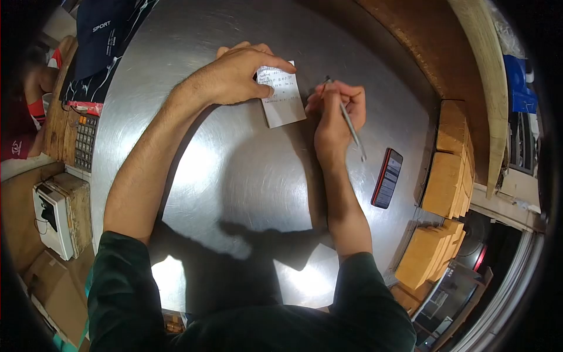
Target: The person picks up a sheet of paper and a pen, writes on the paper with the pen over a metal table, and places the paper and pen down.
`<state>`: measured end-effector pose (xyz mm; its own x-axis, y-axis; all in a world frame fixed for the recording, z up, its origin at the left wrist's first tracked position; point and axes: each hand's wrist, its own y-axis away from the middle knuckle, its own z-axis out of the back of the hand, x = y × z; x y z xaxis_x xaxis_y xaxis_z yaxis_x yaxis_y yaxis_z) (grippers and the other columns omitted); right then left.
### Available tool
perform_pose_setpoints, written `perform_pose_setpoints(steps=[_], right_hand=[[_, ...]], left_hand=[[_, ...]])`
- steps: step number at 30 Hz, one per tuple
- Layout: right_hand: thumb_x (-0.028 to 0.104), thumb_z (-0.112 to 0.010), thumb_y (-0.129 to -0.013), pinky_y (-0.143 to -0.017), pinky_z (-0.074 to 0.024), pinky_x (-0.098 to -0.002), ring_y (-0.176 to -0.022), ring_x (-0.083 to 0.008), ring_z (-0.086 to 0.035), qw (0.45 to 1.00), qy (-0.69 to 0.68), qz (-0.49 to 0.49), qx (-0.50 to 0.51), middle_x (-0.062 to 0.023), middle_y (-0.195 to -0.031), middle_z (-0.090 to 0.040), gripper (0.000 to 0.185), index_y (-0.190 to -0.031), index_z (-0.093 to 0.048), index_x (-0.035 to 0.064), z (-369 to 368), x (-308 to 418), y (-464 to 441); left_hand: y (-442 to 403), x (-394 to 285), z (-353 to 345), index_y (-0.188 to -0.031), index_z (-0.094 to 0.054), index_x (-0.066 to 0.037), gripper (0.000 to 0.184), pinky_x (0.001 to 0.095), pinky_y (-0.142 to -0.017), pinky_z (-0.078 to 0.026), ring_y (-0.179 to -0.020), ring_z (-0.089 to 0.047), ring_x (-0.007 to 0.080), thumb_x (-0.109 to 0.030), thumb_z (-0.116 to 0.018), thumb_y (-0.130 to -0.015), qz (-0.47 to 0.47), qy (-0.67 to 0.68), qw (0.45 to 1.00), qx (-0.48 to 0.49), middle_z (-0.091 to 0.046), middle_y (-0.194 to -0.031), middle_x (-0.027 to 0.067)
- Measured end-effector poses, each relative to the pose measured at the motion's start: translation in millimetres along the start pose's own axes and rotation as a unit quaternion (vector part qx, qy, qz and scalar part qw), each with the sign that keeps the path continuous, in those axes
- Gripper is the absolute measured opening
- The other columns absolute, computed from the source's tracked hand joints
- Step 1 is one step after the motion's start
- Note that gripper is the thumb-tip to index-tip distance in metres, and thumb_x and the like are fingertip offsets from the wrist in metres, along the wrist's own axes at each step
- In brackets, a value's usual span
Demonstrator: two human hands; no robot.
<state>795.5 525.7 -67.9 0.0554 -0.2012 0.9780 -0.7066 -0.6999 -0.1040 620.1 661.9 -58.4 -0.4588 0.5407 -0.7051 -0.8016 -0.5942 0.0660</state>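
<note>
A small notepad (285,112) with handwritten lines on its upper part lies on the steel table (252,176). My left hand (239,73) rests over its upper left side, index finger stretched across the top and thumb on the page. These two fingers are apart; the others bend against the table. Just right of the pad, my right hand (340,108) is closed around a slim silver-grey pen (351,127). The pen's dark end points up and left near the fingers, and its other end points down and right. I cannot tell whether it touches the table.
A phone with a red edge (387,178) lies to the right. Yellow-brown blocks (444,185) line the right edge. At the left are a calculator (85,141), a dark cloth marked SPORT (102,38), a white device (53,220) and part of another person (26,117).
</note>
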Motion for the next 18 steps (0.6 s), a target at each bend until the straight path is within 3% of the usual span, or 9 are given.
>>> perform_pose_setpoints(steps=[2, 4, 5, 9, 14, 15, 18], right_hand=[[-0.002, -0.065, -0.093, -0.066, -0.0551, -0.0276, -0.071, -0.0156, -0.064, 0.977, 0.145, 0.078, 0.136, -0.0142, -0.096, -0.071, 0.023, -0.114, -0.057, 0.0001, 8.7, -1.2, 8.7], [-0.002, -0.064, -0.094, -0.068, -0.056, -0.0274, -0.074, -0.016, -0.066, 0.909, 0.285, 0.152, 0.264, -0.0147, -0.098, -0.072, 0.025, -0.117, -0.055, -0.0003, 13.7, -3.3, 14.2], [-0.002, -0.064, -0.094, -0.068, -0.056, -0.0274, -0.074, -0.016, -0.066, 0.909, 0.284, 0.151, 0.264, -0.0147, -0.098, -0.072, 0.025, -0.117, -0.055, -0.0003, 12.0, -3.3, 14.4], [-0.001, -0.069, -0.092, -0.066, -0.0539, -0.0255, -0.071, -0.0141, -0.065, 0.995, 0.053, 0.037, 0.082, -0.0115, -0.091, -0.073, 0.016, -0.106, -0.06, 0.0004, 1.1, 2.0, 12.0], [-0.002, -0.072, -0.09, -0.058, -0.0505, -0.0256, -0.062, -0.0115, -0.06, 0.999, 0.037, 0.035, -0.006, -0.0097, -0.084, -0.073, 0.019, -0.106, -0.061, 0.0001, -9.9, -7.3, -4.7], [-0.002, -0.072, -0.09, -0.058, -0.0505, -0.0256, -0.062, -0.0115, -0.06, 0.999, 0.037, 0.035, -0.006, -0.0097, -0.084, -0.073, 0.019, -0.106, -0.061, 0.0001, -9.3, -6.6, -2.1], [-0.002, -0.073, -0.09, -0.059, -0.0492, -0.0255, -0.063, -0.0102, -0.059, 0.979, 0.149, 0.075, 0.121, -0.0093, -0.083, -0.073, 0.017, -0.104, -0.063, 0.0001, -2.6, 0.1, 19.4]], left_hand=[[-0.2, -0.5, 0.2, -0.141, -0.073, -0.029, 0.055, 0.0489, -0.119, -0.039, -0.119, -0.062, 0.0214, -0.005, -0.079, -0.091, -0.002, -0.003, 1.0, -0.001, -0.07, -0.134, 0.0045], [-0.1, 0.0, 0.3, -0.141, -0.073, -0.029, 0.055, 0.0484, -0.119, -0.039, -0.119, -0.063, 0.0213, -0.006, -0.079, -0.091, -0.003, -0.005, 1.0, -0.002, -0.07, -0.135, 0.0047], [-0.1, 0.7, 0.7, -0.141, -0.073, -0.029, 0.055, 0.0484, -0.119, -0.039, -0.119, -0.063, 0.0213, -0.006, -0.079, -0.091, -0.002, -0.006, 1.0, -0.001, -0.07, -0.135, 0.0047], [-1.2, 1.3, 0.0, -0.141, -0.073, -0.028, 0.056, 0.046, -0.117, -0.042, -0.118, -0.062, 0.0209, -0.006, -0.08, -0.09, 0.015, 0.032, 0.999, 0.009, -0.07, -0.136, 0.0037], [-1.4, 4.4, -1.8, -0.141, -0.073, -0.027, 0.058, 0.0437, -0.115, -0.044, -0.116, -0.062, 0.021, -0.004, -0.081, -0.089, -0.007, 0.01, 1.0, 0.001, -0.07, -0.138, 0.0034], [-1.2, 4.7, -1.8, -0.141, -0.073, -0.027, 0.058, 0.0437, -0.115, -0.044, -0.116, -0.062, 0.021, -0.004, -0.081, -0.089, -0.007, 0.01, 1.0, 0.001, -0.07, -0.138, 0.0034], [-0.9, 4.8, -2.2, -0.142, -0.073, -0.027, 0.06, 0.0436, -0.114, -0.045, -0.116, -0.062, 0.0211, -0.002, -0.08, -0.088, -0.014, 0.003, 1.0, -0.003, -0.069, -0.139, 0.0038]])
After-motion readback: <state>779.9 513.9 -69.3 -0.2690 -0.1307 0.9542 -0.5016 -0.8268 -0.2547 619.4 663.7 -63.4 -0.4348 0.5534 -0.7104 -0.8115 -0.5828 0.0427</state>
